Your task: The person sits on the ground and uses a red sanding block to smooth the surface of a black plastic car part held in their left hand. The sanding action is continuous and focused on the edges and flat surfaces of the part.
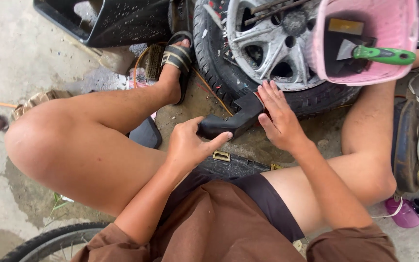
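Sitting on a concrete floor [6,58] with my knees apart, I face a car wheel [263,48] lying flat, its grey hubcap spattered and its black tyre just past my hands. A pink basket [394,29] rests on the wheel to the right, holding a green-handled scraper [381,55]. Between my legs is a bent piece of black rubber [233,119], its far end against the tyre. My left hand [187,143] grips its near end, thumb along the side. My right hand [280,119] lies flat, fingers straight and together, pressing its far end. My sandalled foot [175,63] rests to the left.
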